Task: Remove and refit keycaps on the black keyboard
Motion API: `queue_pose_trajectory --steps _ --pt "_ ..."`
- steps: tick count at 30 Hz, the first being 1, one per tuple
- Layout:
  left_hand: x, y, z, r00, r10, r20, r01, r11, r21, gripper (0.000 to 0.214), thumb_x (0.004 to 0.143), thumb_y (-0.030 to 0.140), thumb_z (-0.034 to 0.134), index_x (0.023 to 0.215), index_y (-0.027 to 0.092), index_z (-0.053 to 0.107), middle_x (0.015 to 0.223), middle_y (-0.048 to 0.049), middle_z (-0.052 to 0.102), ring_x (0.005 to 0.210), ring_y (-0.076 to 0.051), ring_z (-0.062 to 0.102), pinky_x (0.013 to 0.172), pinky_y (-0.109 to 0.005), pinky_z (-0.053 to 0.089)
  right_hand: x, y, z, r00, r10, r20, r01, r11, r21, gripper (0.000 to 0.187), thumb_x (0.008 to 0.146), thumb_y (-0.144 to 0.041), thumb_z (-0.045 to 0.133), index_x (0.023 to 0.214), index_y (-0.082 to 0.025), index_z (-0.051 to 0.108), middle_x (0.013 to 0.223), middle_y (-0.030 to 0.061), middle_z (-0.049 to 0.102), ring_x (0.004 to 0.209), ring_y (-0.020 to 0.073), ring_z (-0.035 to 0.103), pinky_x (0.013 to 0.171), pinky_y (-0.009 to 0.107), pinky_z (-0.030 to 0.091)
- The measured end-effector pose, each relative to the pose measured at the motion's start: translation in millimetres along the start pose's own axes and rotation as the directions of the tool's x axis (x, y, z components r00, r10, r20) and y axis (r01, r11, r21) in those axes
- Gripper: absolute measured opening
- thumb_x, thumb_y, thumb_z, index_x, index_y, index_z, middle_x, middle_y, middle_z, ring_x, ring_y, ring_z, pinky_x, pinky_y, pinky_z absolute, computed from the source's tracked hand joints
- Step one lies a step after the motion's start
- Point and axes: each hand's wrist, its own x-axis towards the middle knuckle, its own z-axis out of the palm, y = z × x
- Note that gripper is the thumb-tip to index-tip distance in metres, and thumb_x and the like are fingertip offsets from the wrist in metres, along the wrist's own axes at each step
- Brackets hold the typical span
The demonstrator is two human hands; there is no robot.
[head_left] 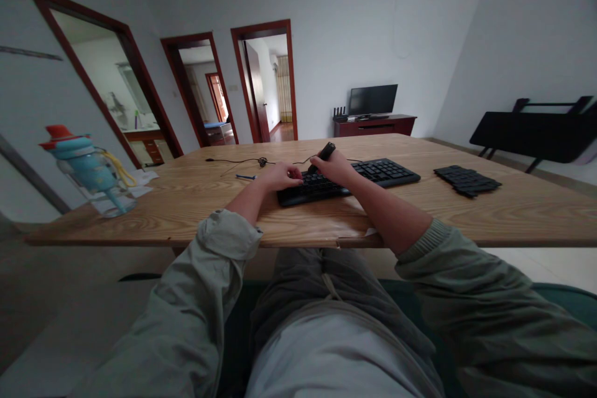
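- Head view, single frame: wooden table [466, 211] seen from a low seated position; the person's lap and both rolled sleeves fill the lower half.
- Hidden or unclear: left end of the black keyboard [368, 175] is covered by both hands; individual keys there cannot be made out. The lower part of the dark tool [325, 153] is inside the fist, so its tip and its contact with the keys are not visible. What kind of tool it is cannot be told.
- Keyboard: lies flat near the table's middle, long axis running left to right, far-right end angled slightly away from the person.
- Tool: short, dark, stick-shaped; long axis tilted, free end pointing up and away to the right, lower end towards the keys.
- Right hand [332, 168]: closed in a fist around the tool, over the keyboard's left part.
- Left hand [281, 175]: fingers curled narrowly, fingertips resting at the keyboard's left end; whether anything is pinched between them cannot be told.
- Loose dark pieces [466, 179]: flat heap on the table, well apart to the right of the keyboard.
- Thin cable [242, 161]: lies beyond the left hand.
- Small blue item [245, 176]: on the table just left of the left hand; too small to identify.
- Water bottle [88, 168]: blue with red lid, upright at the table's left edge.
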Motion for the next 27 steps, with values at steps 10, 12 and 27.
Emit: queue_pose_trajectory --steps 10,12,27 --pt "1.9 -3.3 2.0 1.0 0.01 0.004 -0.01 1.0 -0.019 0.014 0.074 0.024 0.07 0.085 0.017 0.075 0.074 -0.0013 0.07 0.067 -0.014 0.058 0.063 -0.025 0.042 0.8 2.1 0.7 0.996 0.092 0.001 -0.092 0.992 0.092 0.03 0.079 -0.041 0.054 0.062 -0.017 0.057 0.055 0.0014 0.059 0.051 0.0135 0.052 0.049 0.026 0.036" --pt "2.6 -4.9 2.6 1.0 0.015 0.004 -0.015 0.999 -0.035 0.015 0.075 0.025 0.069 0.086 0.017 0.075 0.075 -0.0015 0.07 0.067 -0.014 0.058 0.063 -0.025 0.042 1.4 2.5 0.7 0.994 0.109 -0.01 -0.108 0.99 0.091 0.029 0.079 -0.041 0.054 0.062 -0.017 0.058 0.055 0.0016 0.06 0.051 0.0137 0.052 0.048 0.025 0.036" --pt "1.1 -3.1 2.6 0.999 0.038 0.018 -0.037 0.998 -0.044 0.014 0.075 0.026 0.069 0.086 0.018 0.075 0.074 -0.0003 0.07 0.065 -0.013 0.056 0.064 -0.025 0.043 3.5 3.7 0.1 0.983 0.182 0.02 -0.183 0.973 0.14 0.025 0.077 -0.039 0.056 0.067 -0.016 0.058 0.057 0.0018 0.06 0.048 0.0122 0.05 0.046 0.024 0.037"
